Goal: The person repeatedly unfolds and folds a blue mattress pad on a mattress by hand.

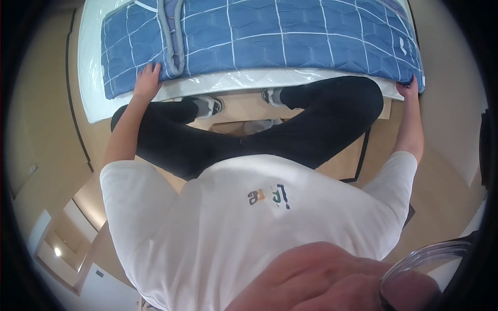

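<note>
A blue quilted mattress pad [259, 49] with a white grid pattern lies over a plastic-wrapped white mattress [92, 93] at the far side. My left hand [149, 82] rests on the pad's near edge, fingers spread a little over the fabric, beside a folded strip with grey edging [174, 46]. At the near right corner, my right hand [409, 89] grips the pad with the thumb on top; its other fingers are partly hidden by the fabric. Both arms are stretched wide apart.
My bent legs in black trousers [332, 116] stand close against the mattress side, with shoes [211, 106] near its base. A pale wooden floor [332, 168] lies around me. A dark cable or seam [70, 78] runs along the left. A pale bundle [259, 126] sits between my feet.
</note>
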The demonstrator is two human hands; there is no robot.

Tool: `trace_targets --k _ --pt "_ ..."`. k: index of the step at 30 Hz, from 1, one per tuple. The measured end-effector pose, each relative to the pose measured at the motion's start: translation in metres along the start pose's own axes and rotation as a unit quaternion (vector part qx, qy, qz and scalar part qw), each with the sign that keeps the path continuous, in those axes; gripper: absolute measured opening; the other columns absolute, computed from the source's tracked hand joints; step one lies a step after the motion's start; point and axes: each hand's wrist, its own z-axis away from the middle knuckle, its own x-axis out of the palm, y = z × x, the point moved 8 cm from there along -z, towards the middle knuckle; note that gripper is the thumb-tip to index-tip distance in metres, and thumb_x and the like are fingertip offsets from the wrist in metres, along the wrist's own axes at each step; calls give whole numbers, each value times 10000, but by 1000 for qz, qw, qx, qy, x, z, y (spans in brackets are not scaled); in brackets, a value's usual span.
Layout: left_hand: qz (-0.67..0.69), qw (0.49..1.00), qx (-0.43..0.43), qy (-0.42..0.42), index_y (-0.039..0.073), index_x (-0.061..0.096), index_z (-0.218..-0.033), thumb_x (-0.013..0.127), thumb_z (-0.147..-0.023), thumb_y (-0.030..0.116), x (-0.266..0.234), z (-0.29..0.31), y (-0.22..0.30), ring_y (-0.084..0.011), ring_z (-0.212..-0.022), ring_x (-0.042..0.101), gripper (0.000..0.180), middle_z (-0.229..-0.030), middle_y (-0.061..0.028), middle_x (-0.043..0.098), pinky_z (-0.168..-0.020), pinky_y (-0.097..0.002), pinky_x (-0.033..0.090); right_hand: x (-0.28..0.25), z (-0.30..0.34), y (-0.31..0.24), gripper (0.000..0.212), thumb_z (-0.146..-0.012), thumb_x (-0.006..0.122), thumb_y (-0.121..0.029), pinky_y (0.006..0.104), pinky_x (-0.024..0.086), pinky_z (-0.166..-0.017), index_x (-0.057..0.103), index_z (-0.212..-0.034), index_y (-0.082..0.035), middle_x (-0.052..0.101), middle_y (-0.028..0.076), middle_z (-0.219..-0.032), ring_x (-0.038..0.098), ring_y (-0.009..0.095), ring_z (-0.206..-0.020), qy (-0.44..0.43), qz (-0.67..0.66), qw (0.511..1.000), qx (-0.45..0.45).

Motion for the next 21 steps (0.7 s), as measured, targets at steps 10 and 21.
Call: trace_targets --k 10,21 --pt "24 999 -3 45 -37 148 -1588 881 -744 310 -5 -1 28 -424 -1527 218 1170 -1652 -258 183 -1213 -533 280 234 299 15 576 -869 799 -246 390 493 -998 577 -1332 15 671 165 -1242 648 264 -1128 -118 313 753 -567" --pt "37 990 22 135 -103 264 -1539 562 -915 67 29 -6 13 -423 -1524 242 712 -1627 -283 249 -1228 -519 249 314 495 463 1037 -745 808 -200 583 234 -1214 246 -1617 -206 287 149 -1653 291 403 -1508 -391 622 288 -615"
